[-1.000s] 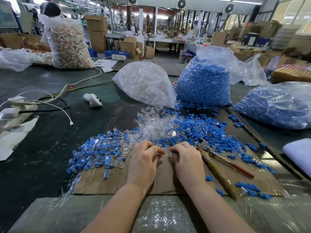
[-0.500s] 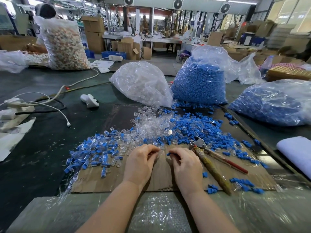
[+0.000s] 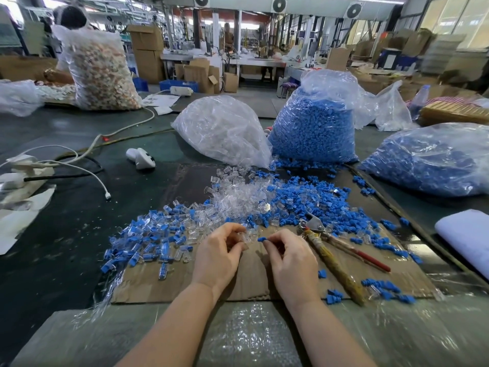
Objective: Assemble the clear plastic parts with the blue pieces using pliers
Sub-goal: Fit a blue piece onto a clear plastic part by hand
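Across a dark green factory worktable [image 3: 79,234], on brown cardboard [image 3: 254,282], the left hand [image 3: 217,256] pinches a clear plastic part [image 3: 244,237], the right hand [image 3: 291,260] pinches a small blue piece [image 3: 262,239], tape-wrapped pliers [image 3: 330,256] lying just right, bulging plastic bags [image 3: 313,128] behind.

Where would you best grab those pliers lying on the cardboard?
By the two long handles, coming from above and the near right. The pliers lie flat beside the right hand, metal head pointing away toward the blue pieces, handles spread toward the person with bare cardboard around them.
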The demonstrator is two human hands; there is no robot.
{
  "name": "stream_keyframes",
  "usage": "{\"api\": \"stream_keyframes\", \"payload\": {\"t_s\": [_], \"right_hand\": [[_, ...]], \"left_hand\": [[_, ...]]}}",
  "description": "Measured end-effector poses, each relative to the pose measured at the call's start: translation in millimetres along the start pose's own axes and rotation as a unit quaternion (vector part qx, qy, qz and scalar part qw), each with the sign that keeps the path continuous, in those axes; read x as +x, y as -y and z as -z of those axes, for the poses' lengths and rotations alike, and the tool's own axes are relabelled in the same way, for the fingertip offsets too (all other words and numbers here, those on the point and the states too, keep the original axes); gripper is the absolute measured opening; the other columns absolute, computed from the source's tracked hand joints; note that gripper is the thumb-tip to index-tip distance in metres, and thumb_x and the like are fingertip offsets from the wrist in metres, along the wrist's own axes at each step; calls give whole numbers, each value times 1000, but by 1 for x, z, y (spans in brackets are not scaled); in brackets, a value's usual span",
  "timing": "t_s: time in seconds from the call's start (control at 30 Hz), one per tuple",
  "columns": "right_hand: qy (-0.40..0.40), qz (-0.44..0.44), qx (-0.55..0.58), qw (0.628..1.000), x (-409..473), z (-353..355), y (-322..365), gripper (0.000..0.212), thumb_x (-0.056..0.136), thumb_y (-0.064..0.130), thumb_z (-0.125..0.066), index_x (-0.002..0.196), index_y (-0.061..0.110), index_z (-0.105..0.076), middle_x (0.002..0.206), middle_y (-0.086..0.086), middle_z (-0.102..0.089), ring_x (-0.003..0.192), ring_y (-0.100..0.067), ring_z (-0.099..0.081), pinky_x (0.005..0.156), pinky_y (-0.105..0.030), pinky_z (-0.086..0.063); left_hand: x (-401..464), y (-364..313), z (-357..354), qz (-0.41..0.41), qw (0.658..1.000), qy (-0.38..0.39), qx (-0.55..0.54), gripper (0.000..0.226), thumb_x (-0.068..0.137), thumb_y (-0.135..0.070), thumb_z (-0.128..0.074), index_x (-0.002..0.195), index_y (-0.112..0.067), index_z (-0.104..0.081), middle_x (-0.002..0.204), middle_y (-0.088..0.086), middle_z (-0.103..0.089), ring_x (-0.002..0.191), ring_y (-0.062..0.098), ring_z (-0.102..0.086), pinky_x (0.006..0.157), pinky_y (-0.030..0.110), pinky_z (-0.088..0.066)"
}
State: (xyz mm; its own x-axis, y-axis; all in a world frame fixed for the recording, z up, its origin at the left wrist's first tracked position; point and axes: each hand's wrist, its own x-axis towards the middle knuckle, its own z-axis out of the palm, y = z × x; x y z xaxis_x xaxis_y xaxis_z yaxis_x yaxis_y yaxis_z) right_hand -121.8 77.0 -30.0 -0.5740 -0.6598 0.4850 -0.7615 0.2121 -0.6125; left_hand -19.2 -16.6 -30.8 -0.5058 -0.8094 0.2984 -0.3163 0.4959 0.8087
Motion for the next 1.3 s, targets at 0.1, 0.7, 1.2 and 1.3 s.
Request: {"api": "stream_keyframes", "payload": {"t_s": [0.1, 0.7, 1.2, 1.3], "right_hand": [[2, 10, 5, 1000, -1, 0, 1, 8, 88, 16, -63, 80, 15, -60, 75, 9, -56, 75, -13, -52, 70, -32, -45], [27, 37, -25, 999, -2, -6, -2, 20, 86, 22, -63, 71, 22, -50, 67, 10, -49, 67, -15, -46, 63, -28, -32], [49, 49, -34, 997, -2, -6, -1, 13, 85, 24, -66, 76, 19, -58, 74, 9, -58, 71, -10, -48, 66, -25, -32], [31, 65, -9, 997, -2, -4, -1, 11, 82, 21, -71, 90, 19, -65, 83, 10, -63, 76, -8, -54, 71, -25, -44]], "left_hand": [[2, 1, 0, 21, 1000, 2, -11, 19, 82, -10, -68, 94, -24, -68, 83, -14, -65, 80, -2, -60, 75, 7, -45], [0, -7, 7, 35, 996, 66, -45, 25, 84, -10, -65, 83, -34, -59, 78, -6, -65, 74, 6, -62, 71, 13, -49], [0, -12, 9, 49, 991, 110, -55, 14, 86, -12, -62, 88, -26, -60, 83, -1, -66, 82, 16, -64, 82, 34, -53], [-1, -13, 9, 54, 989, 114, -74, 14, 87, -11, -61, 91, -24, -60, 84, 2, -66, 83, 19, -65, 83, 37, -53]]}}
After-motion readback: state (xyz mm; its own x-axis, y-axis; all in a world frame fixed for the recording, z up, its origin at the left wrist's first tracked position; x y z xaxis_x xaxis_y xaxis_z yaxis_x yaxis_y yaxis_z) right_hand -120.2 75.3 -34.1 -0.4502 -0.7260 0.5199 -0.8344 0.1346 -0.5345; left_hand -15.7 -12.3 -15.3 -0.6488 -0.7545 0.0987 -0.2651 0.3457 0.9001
